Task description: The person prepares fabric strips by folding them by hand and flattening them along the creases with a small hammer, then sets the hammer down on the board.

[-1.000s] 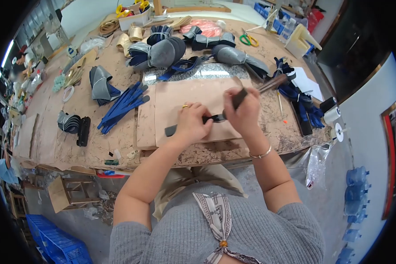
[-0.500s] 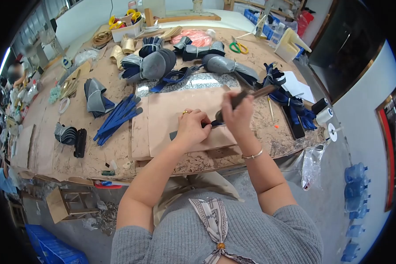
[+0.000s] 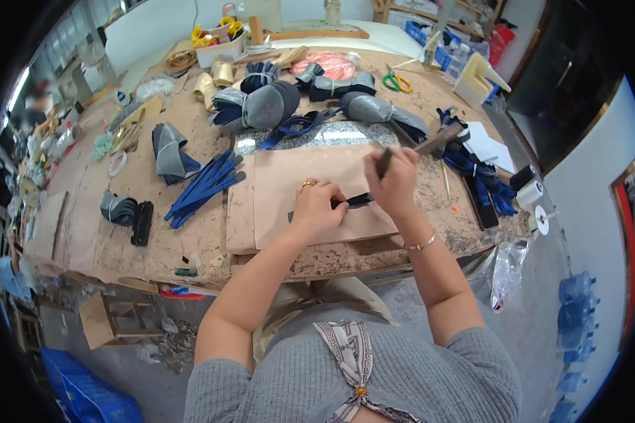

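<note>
On the beige board [image 3: 296, 161], my left hand [image 3: 319, 208] presses down with bent fingers round a narrow dark strip [image 3: 360, 199]. One end of the strip sticks out to the right of the fingertips, and a small grey-green end shows at the left of the hand. My right hand [image 3: 394, 182] is closed on a hammer, its wooden handle [image 3: 439, 139] pointing to the upper right and a dark head [image 3: 384, 162] by the fingers. The hammer is held above the board, apart from the strip.
Blue strips [image 3: 203, 189] lie left of the board, near a black brush-like block [image 3: 142, 223]. Tied grey-and-blue bundles [image 3: 264, 106] line the back, with green-and-orange scissors [image 3: 397, 82] beyond. Thread spools [image 3: 529, 194] stand at the right edge. A stone slab [image 3: 317, 134] lies behind the board.
The hammer head has lifted from the strip beside my left fingers, raised by my right hand. My left hand stays on the strip. The whole view has shifted slightly.
</note>
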Action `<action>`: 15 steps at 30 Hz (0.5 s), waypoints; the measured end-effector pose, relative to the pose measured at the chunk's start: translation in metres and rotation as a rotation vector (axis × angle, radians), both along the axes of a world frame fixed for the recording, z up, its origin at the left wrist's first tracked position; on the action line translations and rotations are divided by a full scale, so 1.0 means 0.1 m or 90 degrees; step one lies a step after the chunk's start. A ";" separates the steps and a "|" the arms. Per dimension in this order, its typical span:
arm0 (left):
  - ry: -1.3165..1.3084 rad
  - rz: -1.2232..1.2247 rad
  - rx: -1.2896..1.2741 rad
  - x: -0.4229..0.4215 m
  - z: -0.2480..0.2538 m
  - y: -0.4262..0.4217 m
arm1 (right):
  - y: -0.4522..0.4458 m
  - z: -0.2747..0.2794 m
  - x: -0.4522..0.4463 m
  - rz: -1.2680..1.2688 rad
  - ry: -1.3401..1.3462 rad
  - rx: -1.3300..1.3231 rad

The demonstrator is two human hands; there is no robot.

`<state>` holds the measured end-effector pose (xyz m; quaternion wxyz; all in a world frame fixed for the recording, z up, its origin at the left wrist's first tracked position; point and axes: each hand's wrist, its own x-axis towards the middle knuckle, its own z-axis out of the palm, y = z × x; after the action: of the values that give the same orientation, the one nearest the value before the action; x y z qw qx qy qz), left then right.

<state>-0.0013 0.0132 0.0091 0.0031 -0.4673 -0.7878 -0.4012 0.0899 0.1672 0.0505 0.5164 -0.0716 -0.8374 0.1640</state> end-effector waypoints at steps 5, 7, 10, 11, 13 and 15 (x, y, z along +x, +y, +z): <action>0.024 -0.014 -0.005 0.00 -0.04 -0.04 | -0.09 -0.23 -0.14 0.079 -0.023 -0.073; 0.056 -0.020 0.009 -0.03 -0.04 -0.05 | -0.02 -0.07 -0.10 0.043 -0.011 0.026; 0.065 -0.010 0.027 -0.01 -0.10 -0.05 | -0.17 0.04 -0.08 0.010 0.011 0.031; 0.046 -0.017 0.011 -0.03 -0.09 -0.05 | -0.25 -0.07 -0.13 0.029 0.000 -0.003; 0.038 -0.027 -0.026 -0.04 -0.01 -0.08 | -0.19 -0.15 -0.18 0.111 0.000 -0.019; 0.040 -0.023 -0.005 -0.05 -0.01 -0.12 | -0.08 -0.02 -0.18 0.084 -0.013 0.058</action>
<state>-0.0063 0.0013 0.0078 0.0186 -0.4938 -0.7803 -0.3834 0.0723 0.1588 0.0481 0.4984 0.0056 -0.8523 0.1585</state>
